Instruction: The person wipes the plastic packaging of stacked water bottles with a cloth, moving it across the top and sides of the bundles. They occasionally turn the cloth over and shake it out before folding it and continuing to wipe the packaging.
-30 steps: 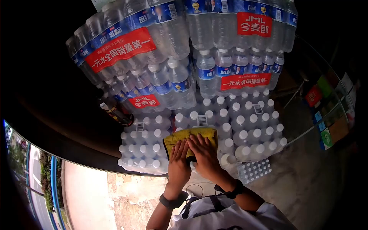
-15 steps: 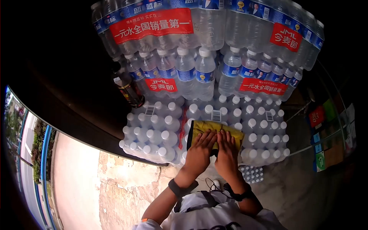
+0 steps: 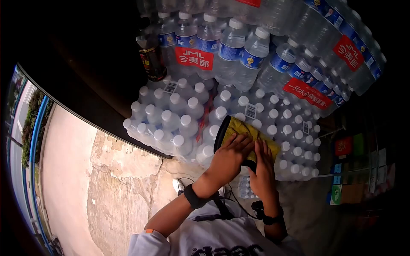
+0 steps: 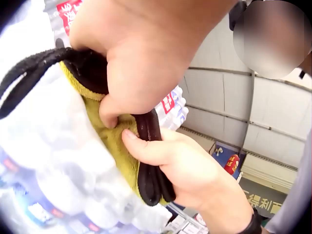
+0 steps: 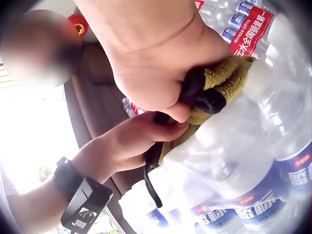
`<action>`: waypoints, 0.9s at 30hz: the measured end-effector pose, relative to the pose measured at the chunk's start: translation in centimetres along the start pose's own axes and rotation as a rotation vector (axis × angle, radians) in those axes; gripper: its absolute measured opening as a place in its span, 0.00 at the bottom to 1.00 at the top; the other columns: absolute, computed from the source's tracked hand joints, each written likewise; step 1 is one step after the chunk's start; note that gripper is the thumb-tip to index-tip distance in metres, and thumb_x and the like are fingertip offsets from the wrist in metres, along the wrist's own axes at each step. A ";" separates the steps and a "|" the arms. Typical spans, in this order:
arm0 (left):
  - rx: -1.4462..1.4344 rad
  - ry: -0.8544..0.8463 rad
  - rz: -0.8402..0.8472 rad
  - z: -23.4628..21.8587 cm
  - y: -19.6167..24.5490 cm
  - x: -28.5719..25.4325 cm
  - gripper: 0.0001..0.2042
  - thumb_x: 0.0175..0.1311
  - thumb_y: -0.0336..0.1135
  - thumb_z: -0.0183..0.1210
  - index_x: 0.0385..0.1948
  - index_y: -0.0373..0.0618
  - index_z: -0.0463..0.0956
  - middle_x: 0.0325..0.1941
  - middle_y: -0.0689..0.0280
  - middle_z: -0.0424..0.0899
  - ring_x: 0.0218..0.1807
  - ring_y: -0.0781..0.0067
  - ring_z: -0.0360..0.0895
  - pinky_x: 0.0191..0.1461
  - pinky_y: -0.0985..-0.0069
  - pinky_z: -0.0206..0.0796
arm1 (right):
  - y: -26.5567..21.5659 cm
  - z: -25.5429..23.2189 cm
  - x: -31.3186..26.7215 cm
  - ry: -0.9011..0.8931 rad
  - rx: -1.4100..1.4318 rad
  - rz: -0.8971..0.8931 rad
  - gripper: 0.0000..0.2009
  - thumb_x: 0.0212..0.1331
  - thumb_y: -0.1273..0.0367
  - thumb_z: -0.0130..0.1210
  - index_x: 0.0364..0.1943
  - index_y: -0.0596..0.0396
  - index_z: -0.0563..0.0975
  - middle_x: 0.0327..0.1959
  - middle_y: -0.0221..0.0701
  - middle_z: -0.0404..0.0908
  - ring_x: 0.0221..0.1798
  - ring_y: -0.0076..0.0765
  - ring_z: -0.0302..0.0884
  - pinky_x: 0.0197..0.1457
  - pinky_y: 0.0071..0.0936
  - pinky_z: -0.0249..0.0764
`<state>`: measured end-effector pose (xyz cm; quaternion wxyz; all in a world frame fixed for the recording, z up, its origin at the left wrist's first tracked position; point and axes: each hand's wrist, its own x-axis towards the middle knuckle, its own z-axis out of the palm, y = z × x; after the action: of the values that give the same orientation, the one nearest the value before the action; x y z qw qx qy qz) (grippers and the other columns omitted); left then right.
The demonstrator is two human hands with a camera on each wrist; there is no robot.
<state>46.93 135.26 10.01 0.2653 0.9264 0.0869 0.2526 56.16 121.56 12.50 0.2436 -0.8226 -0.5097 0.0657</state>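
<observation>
A folded yellow cloth (image 3: pixel 231 129) with black edging lies over the white caps of the middle shrink-wrapped water pack (image 3: pixel 211 141). My left hand (image 3: pixel 230 157) grips its near left part, fingers across the top. Beside it, my right hand (image 3: pixel 264 173) holds the near right part, its fingers pointing forward. In the left wrist view both thumbs press on the yellow pile (image 4: pixel 119 153) near the dark trim, and a black loop (image 4: pixel 29 73) hangs out. Clear plastic film and bottles sit just under the cloth (image 5: pixel 239 80) in the right wrist view.
More water packs (image 3: pixel 194 57) with blue labels and red bands rise behind. A dark drink bottle (image 3: pixel 152 62) stands at the back left. Another pack (image 3: pixel 247 190) is low by the floor. Boxes (image 3: pixel 352 192) lie at the right; a dark panel edge (image 3: pixel 141 149) runs along the left.
The head view has turned, so the packs appear lower and tilted. Both hands have shifted with the cloth toward the packs' right side, and the cloth now slants down to the right.
</observation>
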 end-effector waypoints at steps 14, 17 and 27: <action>0.072 0.083 -0.023 0.9 1.6 -3.2 0.28 0.57 0.26 0.53 0.65 0.36 0.70 0.70 0.52 0.72 0.75 0.50 0.64 0.77 0.51 0.53 | 0.6 0.4 -1.6 0.002 0.094 -0.145 0.41 0.50 0.83 0.55 0.75 0.62 0.56 0.75 0.49 0.61 0.79 0.60 0.52 0.79 0.53 0.49; 0.056 0.039 -0.012 0.7 -0.3 -0.1 0.29 0.56 0.26 0.55 0.65 0.39 0.70 0.70 0.57 0.73 0.75 0.57 0.65 0.78 0.56 0.53 | 0.2 1.3 0.6 0.075 0.051 -0.009 0.41 0.51 0.79 0.61 0.74 0.61 0.58 0.75 0.48 0.60 0.79 0.60 0.52 0.79 0.53 0.49; 0.088 0.168 -0.362 -1.4 1.1 -7.2 0.40 0.48 0.14 0.51 0.72 0.44 0.64 0.76 0.32 0.52 0.74 0.24 0.54 0.74 0.48 0.57 | -2.9 2.9 1.1 -0.008 0.121 -0.334 0.39 0.45 0.85 0.55 0.70 0.60 0.65 0.74 0.44 0.65 0.78 0.54 0.56 0.80 0.50 0.50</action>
<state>40.04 132.88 8.60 0.2576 0.8819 0.2849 0.2733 53.31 124.57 11.52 0.2981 -0.7101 -0.6353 0.0578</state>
